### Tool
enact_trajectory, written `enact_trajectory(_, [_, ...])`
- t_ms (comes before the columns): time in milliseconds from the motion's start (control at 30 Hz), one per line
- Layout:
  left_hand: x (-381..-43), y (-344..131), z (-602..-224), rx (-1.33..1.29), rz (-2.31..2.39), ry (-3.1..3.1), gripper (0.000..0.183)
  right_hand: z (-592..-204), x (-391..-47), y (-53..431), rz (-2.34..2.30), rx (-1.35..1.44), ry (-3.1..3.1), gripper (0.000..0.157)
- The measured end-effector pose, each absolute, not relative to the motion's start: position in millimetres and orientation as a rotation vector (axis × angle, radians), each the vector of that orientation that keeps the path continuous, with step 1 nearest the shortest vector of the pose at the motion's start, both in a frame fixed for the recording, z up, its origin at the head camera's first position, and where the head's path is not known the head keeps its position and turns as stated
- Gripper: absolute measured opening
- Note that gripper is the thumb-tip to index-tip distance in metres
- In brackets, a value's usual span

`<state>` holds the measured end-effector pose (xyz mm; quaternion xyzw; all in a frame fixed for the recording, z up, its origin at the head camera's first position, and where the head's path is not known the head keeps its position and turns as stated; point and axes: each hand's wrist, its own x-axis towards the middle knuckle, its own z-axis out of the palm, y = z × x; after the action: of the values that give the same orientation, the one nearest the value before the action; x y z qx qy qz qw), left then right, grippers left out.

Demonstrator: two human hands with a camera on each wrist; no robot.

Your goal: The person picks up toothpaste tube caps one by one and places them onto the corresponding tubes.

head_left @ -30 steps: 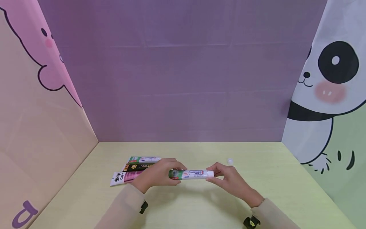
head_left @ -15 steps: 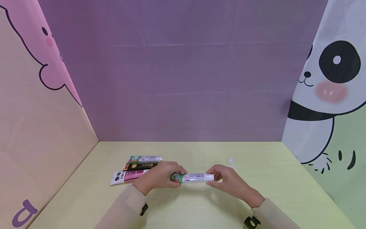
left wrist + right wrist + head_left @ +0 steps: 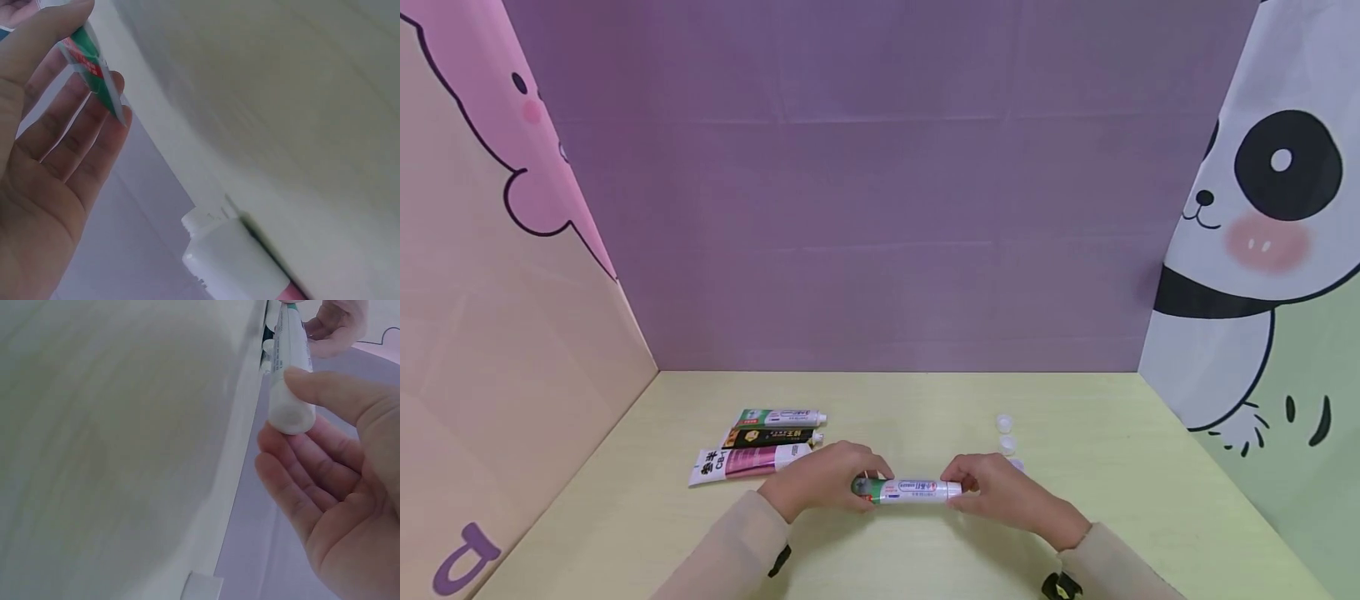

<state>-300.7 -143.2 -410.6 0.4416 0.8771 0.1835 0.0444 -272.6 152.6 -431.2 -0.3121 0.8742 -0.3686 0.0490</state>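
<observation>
In the head view the left hand [image 3: 829,479] covers the flat tail of a toothpaste tube [image 3: 917,491], and the right hand [image 3: 1011,493] partly hides its white cap [image 3: 292,417]. Both hands are clamped on the tube, thumb against fingers, one at each end. It lies level between them over the near part of the bench [image 3: 895,417]; whether it clears the surface is hard to judge.

Of three loose white caps in a line, the far cap [image 3: 1004,424] and the middle cap [image 3: 1007,445] are fully seen, while the near cap [image 3: 1017,463] is half behind the right hand. The right wrist view cuts off a white object [image 3: 203,587] at its bottom edge.

The held tube has a white body, a green tail and a red patch. Its blue Chinese characters are too small to read surely, and the lettering in the right wrist view is blurred.

At the left lie three more tubes side by side: a pink and white tube [image 3: 752,461], marked 参半 and "CB-1"; a black tube [image 3: 767,437] with a gold hexagon; and a green and white tube [image 3: 778,417], its print tiny.
</observation>
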Motion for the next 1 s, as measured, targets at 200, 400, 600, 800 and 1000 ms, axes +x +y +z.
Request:
enact_trajectory(200, [-299,-142,-417,1.33,0.525,2.656,0.037,-436,-272,150,-1.072,-0.971,2.657,0.019])
enact_trajectory(400, [-299,-142,-421,1.289,0.519,2.649,0.036,-439,-271,148,-1.009,-0.983,2.687,0.018])
enact_trajectory(600, [-300,-141,-423,1.277,0.546,2.625,0.035,-438,-269,148,-1.006,-0.994,2.682,0.019])
enact_trajectory(800, [-300,-141,-424,1.264,0.552,2.624,0.036,-433,-267,147,-1.016,-0.987,2.666,0.018])
enact_trajectory(1000, [-299,-141,-423,1.289,0.53,2.637,0.037,-432,-267,147,-0.999,-0.979,2.673,0.021])
